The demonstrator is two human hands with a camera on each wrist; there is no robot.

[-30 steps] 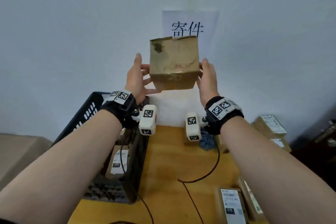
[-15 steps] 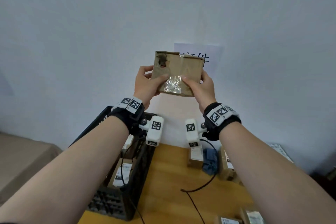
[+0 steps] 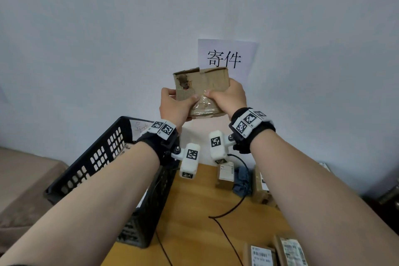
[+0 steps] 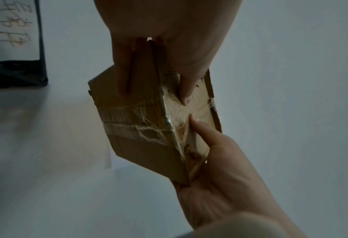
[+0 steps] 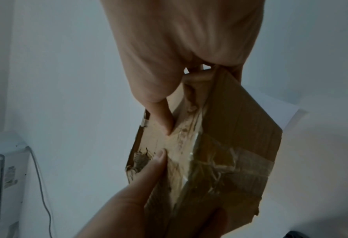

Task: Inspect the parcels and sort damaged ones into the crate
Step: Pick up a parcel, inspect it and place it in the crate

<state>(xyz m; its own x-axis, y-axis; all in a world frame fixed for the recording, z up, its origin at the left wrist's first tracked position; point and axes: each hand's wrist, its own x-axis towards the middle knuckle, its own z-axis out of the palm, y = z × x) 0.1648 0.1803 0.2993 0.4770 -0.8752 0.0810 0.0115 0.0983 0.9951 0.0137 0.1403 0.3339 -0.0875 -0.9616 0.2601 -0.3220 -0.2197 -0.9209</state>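
Observation:
A small brown cardboard parcel (image 3: pixel 207 82) is held up in front of the wall, above the table's far end. Its near face has a ragged hole (image 3: pixel 183 81) at the upper left and wrinkled clear tape (image 3: pixel 203 103) lower down. My left hand (image 3: pixel 174 108) grips its left side and my right hand (image 3: pixel 228 97) its right side, both thumbs on the taped face. The left wrist view shows the parcel (image 4: pixel 136 125) and the left hand (image 4: pixel 169 48). The right wrist view shows the torn parcel (image 5: pixel 230 136) under the right hand (image 5: pixel 179 56). The black slotted crate (image 3: pixel 97 157) stands below on the left.
Labelled parcels (image 3: pixel 224 175) (image 3: pixel 261 188) and a blue cloth (image 3: pixel 243 181) lie at the back of the wooden table (image 3: pixel 194 233). Two more parcels (image 3: pixel 261 255) sit at the front right. A black cable (image 3: pixel 226 211) crosses the table. A paper sign (image 3: pixel 226 56) hangs on the wall.
My hands went from flat palms on the parcel's sides to gripping it with thumbs across the near face. The parcel tipped, so its taped face shows more.

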